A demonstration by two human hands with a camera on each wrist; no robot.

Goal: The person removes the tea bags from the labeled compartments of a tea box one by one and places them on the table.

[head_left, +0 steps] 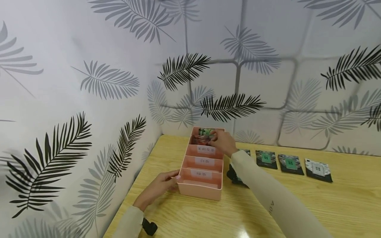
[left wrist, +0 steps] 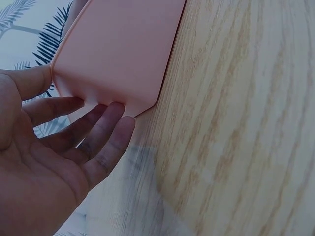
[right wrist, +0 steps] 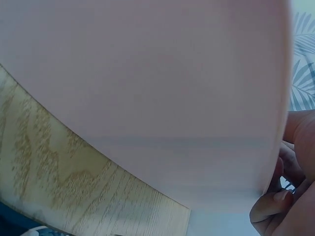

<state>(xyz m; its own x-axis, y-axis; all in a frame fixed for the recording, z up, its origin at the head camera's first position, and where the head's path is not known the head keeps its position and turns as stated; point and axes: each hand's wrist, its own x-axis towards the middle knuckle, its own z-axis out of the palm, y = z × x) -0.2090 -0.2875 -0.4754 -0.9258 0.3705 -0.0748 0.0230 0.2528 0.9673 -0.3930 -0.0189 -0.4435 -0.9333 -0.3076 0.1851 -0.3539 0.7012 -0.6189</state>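
Pink box, on table: we record left hand, half-spread, pinching its near-left rim; right hand, fingers bent, at red packet in far compartment, hold unclear.

Pink rectangular plastic box, three white rectangular labels inside: 茉莉花茶 toward 12 o'clock, 白茶 mid, 绿茶 toward 6. Flat, dark, square-panelled sachets at 3: print too small. Cream fabric sleeve at 4: dark lettering, not legible.
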